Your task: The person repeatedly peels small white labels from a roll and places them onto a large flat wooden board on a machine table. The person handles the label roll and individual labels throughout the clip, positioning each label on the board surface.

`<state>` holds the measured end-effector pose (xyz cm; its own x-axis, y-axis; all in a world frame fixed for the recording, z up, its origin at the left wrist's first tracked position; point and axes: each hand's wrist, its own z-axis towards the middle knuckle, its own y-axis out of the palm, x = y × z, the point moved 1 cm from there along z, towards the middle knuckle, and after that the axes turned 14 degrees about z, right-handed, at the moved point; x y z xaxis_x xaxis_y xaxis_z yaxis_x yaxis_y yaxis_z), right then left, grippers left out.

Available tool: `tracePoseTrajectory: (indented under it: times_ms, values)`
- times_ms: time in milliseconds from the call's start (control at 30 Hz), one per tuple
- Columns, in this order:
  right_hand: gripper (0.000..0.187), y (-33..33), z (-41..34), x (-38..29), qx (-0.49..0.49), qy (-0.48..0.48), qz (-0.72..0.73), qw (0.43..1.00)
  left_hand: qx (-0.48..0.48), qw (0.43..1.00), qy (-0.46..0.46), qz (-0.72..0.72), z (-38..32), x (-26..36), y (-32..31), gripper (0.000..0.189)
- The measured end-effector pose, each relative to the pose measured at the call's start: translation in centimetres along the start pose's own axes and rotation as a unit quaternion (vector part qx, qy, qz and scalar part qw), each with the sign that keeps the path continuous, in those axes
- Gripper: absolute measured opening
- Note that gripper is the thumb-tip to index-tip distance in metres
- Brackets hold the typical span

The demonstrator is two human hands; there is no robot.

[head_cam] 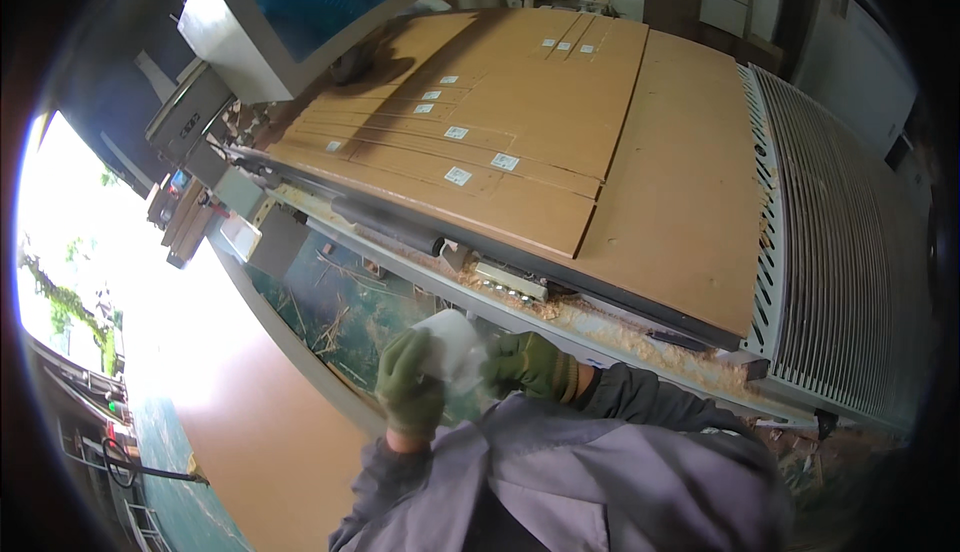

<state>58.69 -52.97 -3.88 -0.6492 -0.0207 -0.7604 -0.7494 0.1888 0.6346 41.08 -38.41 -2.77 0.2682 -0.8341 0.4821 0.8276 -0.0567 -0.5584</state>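
A roll of white labels or tape point(451, 342), slightly blurred, is held between my two green-gloved hands in front of my chest. My left hand point(409, 379) grips the roll from its left side. At the roll's right edge, my right hand point(529, 366) has its fingers bent against the white material; whether it pinches a loose end cannot be told. Beyond the hands lies a brown board cut into panels point(525, 109) on the machine bed, with several white printed labels point(458, 175) stuck on the panels.
A machine rail with wood shavings point(622, 338) runs between me and the bed. A large metal machine housing point(240, 34) stands over the bed at upper left. Ribbed slats point(825, 252) lie at right. Another brown board point(262, 432) is at lower left, beside a green floor with scraps point(337, 312).
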Motion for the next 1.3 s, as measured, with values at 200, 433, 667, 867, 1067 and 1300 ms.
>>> tracePoseTrajectory:
  times_ms: [200,433,667,867,1067,1300]
  values:
    - [0.020,-1.0,-1.0,1.0,0.039,0.023,0.094,0.995,0.017,0.942,-0.231,-0.241,-2.9,-1.4,-0.1,0.075]
    - [0.021,-2.1,-3.3,0.3,0.081,0.011,0.100,0.992,-0.035,0.883,-0.359,-0.302,-5.9,-1.1,-0.9,0.091]
    - [0.024,-1.9,-4.0,0.0,0.093,0.019,0.079,0.992,-0.036,0.887,-0.334,-0.317,-6.1,0.0,-0.6,0.091]
    - [0.027,-2.1,-4.9,-0.1,0.074,-0.005,0.071,0.995,-0.053,0.880,-0.344,-0.323,-6.3,0.4,-0.5,0.088]
    - [0.034,-2.3,-4.4,0.5,0.096,0.005,0.055,0.994,-0.071,0.895,-0.337,-0.283,-6.2,0.5,-0.7,0.086]
    - [0.022,-2.7,-4.0,0.6,0.065,-0.012,0.048,0.997,-0.079,0.898,-0.328,-0.284,-5.6,0.9,-1.1,0.084]
